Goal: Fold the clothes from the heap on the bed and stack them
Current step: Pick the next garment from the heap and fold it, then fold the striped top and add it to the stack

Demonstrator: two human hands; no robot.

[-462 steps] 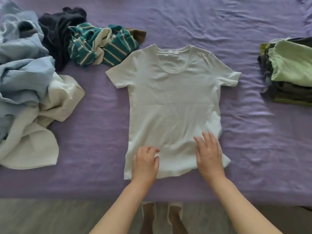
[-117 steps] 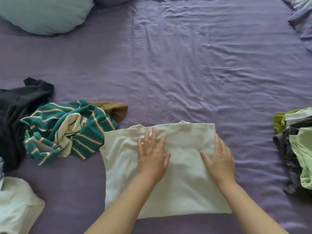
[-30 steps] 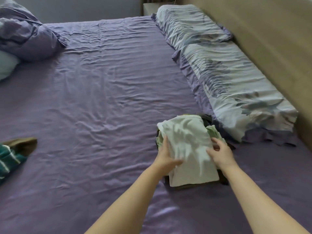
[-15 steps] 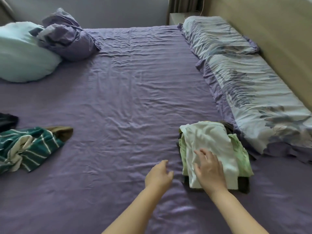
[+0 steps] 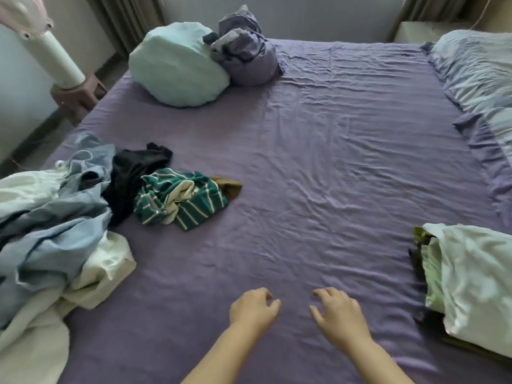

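Both hands have left the folded white T-shirt (image 5: pixel 479 289), which now tops the stack (image 5: pixel 432 275) at the bed's (image 5: pixel 318 162) right edge. Left hand (image 5: pixel 253 309) and right hand (image 5: pixel 339 314) hover loosely curled, holding nothing, while the unfolded heap (image 5: pixel 55 234) lies far left.

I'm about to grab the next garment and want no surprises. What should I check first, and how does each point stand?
1. Both hands free: left hand and right hand hold nothing. Ok.
2. White t-shirt lies on top of the folded stack. Ok.
3. Bare purple sheet between the hands and the heap for folding. Ok.
4. Striped green garment lies loose at the heap's edge. Ok.
5. Whether the stack sits squarely: cut off at the picture's edge. Cannot tell.
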